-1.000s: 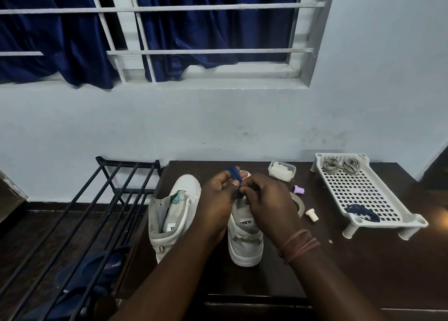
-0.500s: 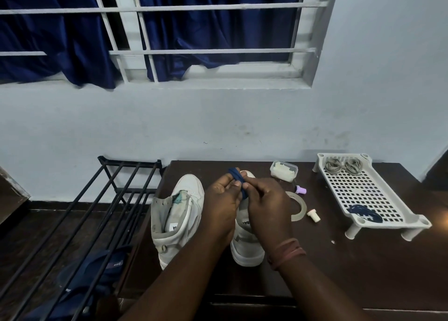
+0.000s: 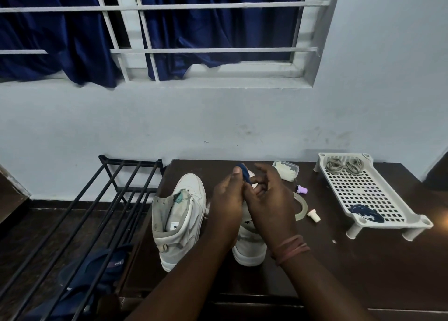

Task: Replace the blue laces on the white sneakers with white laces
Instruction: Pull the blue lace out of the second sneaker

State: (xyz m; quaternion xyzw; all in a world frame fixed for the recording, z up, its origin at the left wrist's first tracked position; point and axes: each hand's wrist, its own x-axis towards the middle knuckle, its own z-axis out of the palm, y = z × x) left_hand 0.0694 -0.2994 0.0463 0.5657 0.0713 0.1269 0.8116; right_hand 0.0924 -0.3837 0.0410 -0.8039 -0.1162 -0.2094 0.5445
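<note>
Item: blue lace (image 3: pixel 244 173), bundled, held above the right-hand sneaker (image 3: pixel 249 245). Your left hand (image 3: pixel 229 199) pinches the bundle between thumb and fingers. Your right hand (image 3: pixel 269 199) has changed within the last second: then it was closed on the lace beside the left; now its fingers are loosened and spread, touching the lace lightly if at all, which cannot be told for certain.

Item: left-hand sneaker (image 3: pixel 178 220), on the table (image 3: pixel 363 267), no lace showing, tongue pulled forward.

Item: white tray (image 3: pixel 412 220), right side of the table. Near end holds a second blue lace (image 3: pixel 366 213); far end holds two pale coils (image 3: pixel 344 165), probably the white laces.

Reading: the blue lace looks to be out of the shoe and gathered, so it likely goes to the tray next, then relacing begins.
</note>
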